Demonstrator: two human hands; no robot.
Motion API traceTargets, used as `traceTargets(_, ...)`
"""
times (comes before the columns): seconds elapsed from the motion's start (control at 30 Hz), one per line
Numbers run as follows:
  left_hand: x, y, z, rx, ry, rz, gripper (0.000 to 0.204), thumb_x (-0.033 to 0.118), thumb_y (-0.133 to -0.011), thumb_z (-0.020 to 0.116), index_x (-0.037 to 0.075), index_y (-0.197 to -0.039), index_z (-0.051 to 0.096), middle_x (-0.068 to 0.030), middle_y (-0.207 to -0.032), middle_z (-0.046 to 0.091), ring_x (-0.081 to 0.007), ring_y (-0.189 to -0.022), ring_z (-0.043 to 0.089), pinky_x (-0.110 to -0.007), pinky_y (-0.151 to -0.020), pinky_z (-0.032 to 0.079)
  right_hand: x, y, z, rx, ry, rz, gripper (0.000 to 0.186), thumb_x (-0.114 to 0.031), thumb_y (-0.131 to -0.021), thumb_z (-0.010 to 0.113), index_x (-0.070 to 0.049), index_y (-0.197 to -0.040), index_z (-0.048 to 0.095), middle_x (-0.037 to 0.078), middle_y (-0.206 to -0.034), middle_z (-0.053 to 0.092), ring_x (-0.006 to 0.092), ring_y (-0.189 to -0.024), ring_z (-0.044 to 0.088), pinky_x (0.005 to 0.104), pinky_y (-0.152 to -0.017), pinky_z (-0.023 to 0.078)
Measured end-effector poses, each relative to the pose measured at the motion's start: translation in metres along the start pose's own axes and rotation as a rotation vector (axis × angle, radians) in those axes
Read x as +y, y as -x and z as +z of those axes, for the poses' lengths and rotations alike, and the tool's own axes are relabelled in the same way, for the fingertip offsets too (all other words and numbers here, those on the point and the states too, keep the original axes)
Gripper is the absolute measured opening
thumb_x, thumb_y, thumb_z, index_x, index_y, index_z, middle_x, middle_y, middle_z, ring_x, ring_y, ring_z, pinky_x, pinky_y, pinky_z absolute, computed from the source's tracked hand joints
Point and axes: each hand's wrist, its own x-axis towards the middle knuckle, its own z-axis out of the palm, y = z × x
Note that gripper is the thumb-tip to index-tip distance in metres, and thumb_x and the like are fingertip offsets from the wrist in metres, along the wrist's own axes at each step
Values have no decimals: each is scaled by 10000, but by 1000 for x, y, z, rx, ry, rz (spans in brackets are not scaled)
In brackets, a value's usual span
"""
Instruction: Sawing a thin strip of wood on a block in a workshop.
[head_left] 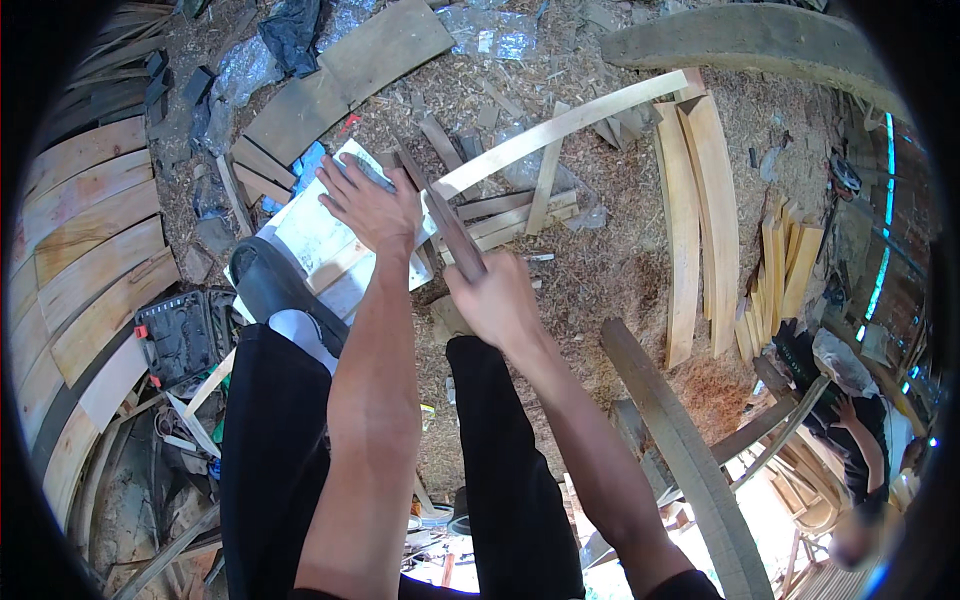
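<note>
While the left hand [370, 208] lay spread, the right hand [495, 298] clenched a dark brown wooden bar [453, 237]

As the right fingers closed around its near end, the bar slanted up and leftward, its far end close to the left thumb. A long, pale, gently curved wooden strip [570, 126] met it near the middle and stretched away to the upper right. The left fingers were fanned out and released, over a flat white board [308, 235]; how firmly the palm pressed could not be told. On that board rested a dark grey shoe [277, 285].

Around the work, shavings covered the brown ground [590, 290]. To the left stood an open black plastic tool case [180, 337], beside rows of broad, curved, light-brown planks [100, 250]. At the far right, a co-worker's bare hand [851, 415] showed against dark clothing.
</note>
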Motion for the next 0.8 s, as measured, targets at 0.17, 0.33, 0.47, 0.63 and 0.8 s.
traceTargets(0.17, 2, 0, 7, -12, 11, 33, 698, 370, -862, 515, -31, -1418, 380, -221, -1549, 261, -369, -1475, 157, -541, -1186, 101, -42, -58, 8, -61, 57, 91, 460, -352, -795, 669, 78, -957, 687, 311, -843, 668, 469, -888, 660, 495, -822, 540)
traceTargets(0.33, 2, -1, 9, -10, 7, 22, 700, 380, -859, 526, -23, -1414, 384, -214, -1547, 269, -370, -1474, 159, -540, -1185, 107, -29, -52, 10, -29, 74, 86, 403, -320, -806, 662, 67, -912, 701, 309, -848, 670, 456, -873, 667, 480, -808, 551)
traceTargets(0.47, 5, 5, 5, -29, 7, 9, 688, 361, -863, 518, -29, -1412, 380, -221, -1546, 265, -372, -1475, 151, -540, -1184, 105, -8, 1, -11, -47, -12, 45, 424, -337, -807, 653, 87, -819, 663, 300, -720, 626, 427, -757, 671, 473, -684, 511)
traceTargets(0.63, 3, 2, 2, 23, 17, 23, 679, 342, -867, 501, -44, -1412, 375, -239, -1543, 260, -381, -1472, 151, -549, -1180, 100, 26, 120, -49, -9, -82, 39, 227, -186, -783, 675, 34, -744, 637, 159, -541, 537, 215, -479, 571, 357, -528, 453)
traceTargets(0.8, 6, 5, 5, 28, 39, 43, 676, 337, -866, 499, -49, -1408, 379, -245, -1536, 268, -391, -1465, 168, -554, -1177, 108, 27, 129, -54, -15, -52, 40, 205, -167, -782, 670, 23, -715, 635, 132, -522, 524, 145, -479, 549, 335, -511, 444)
